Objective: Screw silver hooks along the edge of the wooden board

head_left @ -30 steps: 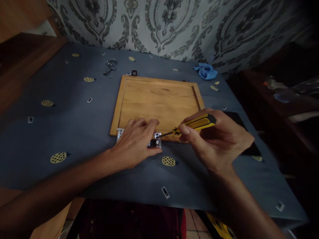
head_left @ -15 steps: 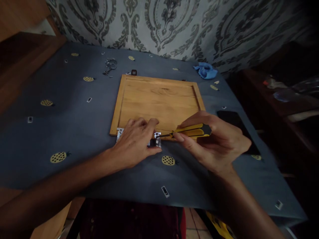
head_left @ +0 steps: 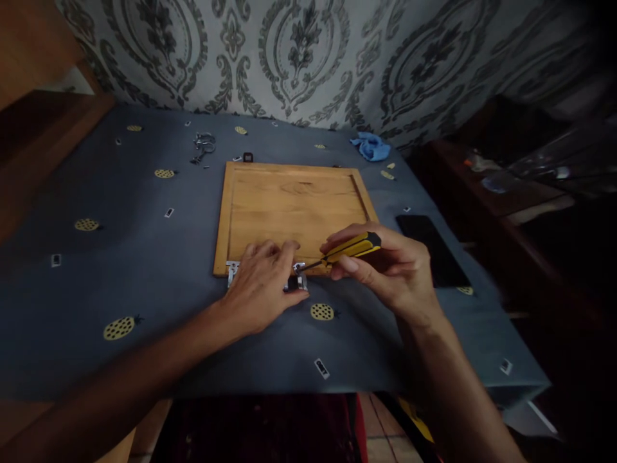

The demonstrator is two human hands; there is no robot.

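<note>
A framed wooden panel [head_left: 294,206] lies flat on the table. My left hand [head_left: 263,283] rests over its near edge, thumb and fingers around a silver metal hinge [head_left: 301,281]. More silver metal [head_left: 232,270] shows on the left side of that hand; what joins the two is hidden under it. In my right hand [head_left: 395,270] is a yellow and black screwdriver [head_left: 354,248], pinched by the handle. Its shaft slants down to the left, and the tip is at the hinge plate on the panel's edge. Whether a screw sits under the tip, I cannot tell.
The table [head_left: 159,257] has a blue-grey cloth printed with pineapples. Metal hardware [head_left: 204,146] and a small dark square piece [head_left: 247,157] lie beyond the panel. A blue cloth [head_left: 371,146] and a black phone-like slab [head_left: 431,251] are on the right. Patterned fabric hangs behind.
The screwdriver's handle now tilts more steeply upward, and my right hand has turned with it. My left hand stays on the hinge. The whole view has shifted slightly.
</note>
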